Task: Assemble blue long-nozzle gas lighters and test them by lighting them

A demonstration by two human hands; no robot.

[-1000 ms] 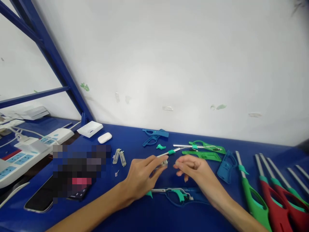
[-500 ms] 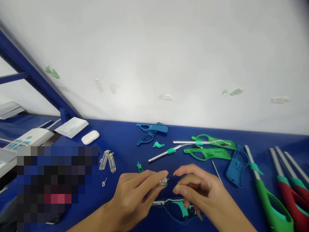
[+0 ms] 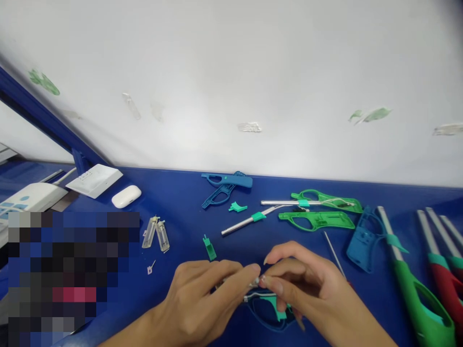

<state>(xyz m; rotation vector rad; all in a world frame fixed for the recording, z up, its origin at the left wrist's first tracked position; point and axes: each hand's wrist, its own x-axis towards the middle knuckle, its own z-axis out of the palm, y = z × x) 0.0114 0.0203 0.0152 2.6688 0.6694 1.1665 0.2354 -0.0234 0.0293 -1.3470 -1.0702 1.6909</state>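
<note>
Reaches in from near left and near right over a blue desk (image 3: 188, 212), meeting at near centre. Holds the left hand (image 3: 202, 301) back-upward with knuckles bent and fingers pointing right, pinching a small pale part (image 3: 257, 281), mostly covered, between thumb and forefinger. Holds the right hand (image 3: 307, 284) curled, with forefinger arched above and apart, thumb tip set at the part's exposed end; cannot tell whether gripping or only touching. Poses both just over a blue handle shell (image 3: 262, 322) with a green trigger piece (image 3: 277, 306), partly hidden below the right fingers. Has two clear tanks (image 3: 162, 236) farther left, two green shells (image 3: 329, 220) far right, and a silver tube (image 3: 238, 225) with a green collar (image 3: 258, 217) beyond the fingertips.
</note>
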